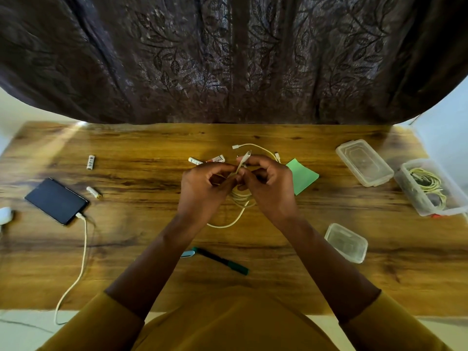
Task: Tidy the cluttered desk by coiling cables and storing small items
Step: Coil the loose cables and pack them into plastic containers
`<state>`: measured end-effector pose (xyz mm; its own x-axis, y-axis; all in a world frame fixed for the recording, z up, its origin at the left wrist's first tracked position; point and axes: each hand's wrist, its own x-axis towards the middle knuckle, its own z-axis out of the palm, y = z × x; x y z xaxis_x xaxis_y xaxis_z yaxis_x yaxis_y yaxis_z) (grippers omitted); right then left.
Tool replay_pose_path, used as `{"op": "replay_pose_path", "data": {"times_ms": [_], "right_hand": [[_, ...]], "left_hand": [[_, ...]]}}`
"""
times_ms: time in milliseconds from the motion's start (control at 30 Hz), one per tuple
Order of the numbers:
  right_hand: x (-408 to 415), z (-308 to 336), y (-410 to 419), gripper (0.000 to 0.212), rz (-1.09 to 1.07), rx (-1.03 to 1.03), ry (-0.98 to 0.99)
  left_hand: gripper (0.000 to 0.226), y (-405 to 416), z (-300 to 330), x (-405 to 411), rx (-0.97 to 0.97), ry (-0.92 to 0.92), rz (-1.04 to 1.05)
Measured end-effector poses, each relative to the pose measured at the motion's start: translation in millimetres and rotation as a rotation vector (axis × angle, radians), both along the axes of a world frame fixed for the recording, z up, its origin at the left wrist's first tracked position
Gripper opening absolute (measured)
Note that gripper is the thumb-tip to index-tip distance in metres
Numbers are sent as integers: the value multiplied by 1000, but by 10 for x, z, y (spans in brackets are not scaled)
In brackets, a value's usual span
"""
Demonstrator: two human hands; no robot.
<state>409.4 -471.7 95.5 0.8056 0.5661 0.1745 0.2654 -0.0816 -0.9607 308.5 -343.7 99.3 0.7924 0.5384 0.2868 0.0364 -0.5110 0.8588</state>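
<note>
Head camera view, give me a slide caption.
Both hands, left hand and right hand, coil a white cable over a wooden desk.

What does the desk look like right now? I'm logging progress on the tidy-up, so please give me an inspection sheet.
Surface: wooden desk, mostly bare wood.
Job's things: white cable partly coiled in both hands; open container at right already holds coiled cables; its lid lies beside it; a smaller container sits nearer.
Clutter: loose batteries, green sticky notes, green marker.
Grip: left hand and right hand both pinch the cable.
Cables: a second cable plugged into the phone runs off the near edge.
Surroundings: dark leaf-patterned curtain behind the desk.
</note>
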Motion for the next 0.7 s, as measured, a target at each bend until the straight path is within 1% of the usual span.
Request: {"op": "replay_pose_path", "data": {"times_ms": [67,133,267,333,400,467,567,633,700], "right_hand": [[-3,24,-2,27,4,10,3],[-16,36,-4,31,9,10,2],[-42,13,2,36,-2,5,-46],[-54,-2,13,37,-25,-11,-121],[-63,-8,19,37,-36,-21,-202],[-60,-17,22,37,-31,-27,-268],[-46,-27,28,38,-4,-20,-303],[-39,-20,31,39,9,-7,-333],[-35,-9,34,39,16,-7,-375]], "left_hand": [[14,1,9,9,-14,-20,21],[11,-15,25,18,-68,-29,47],[9,-69,17,51,-283,-70,117],[17,-105,30,62,-385,-80,201],[34,-133,62,68,-421,-76,282],[41,-143,99,65,-385,-70,311],[35,-126,116,48,-311,-52,276],[29,-96,94,35,-217,-10,225],[27,-56,70,25,-68,15,170]]}}
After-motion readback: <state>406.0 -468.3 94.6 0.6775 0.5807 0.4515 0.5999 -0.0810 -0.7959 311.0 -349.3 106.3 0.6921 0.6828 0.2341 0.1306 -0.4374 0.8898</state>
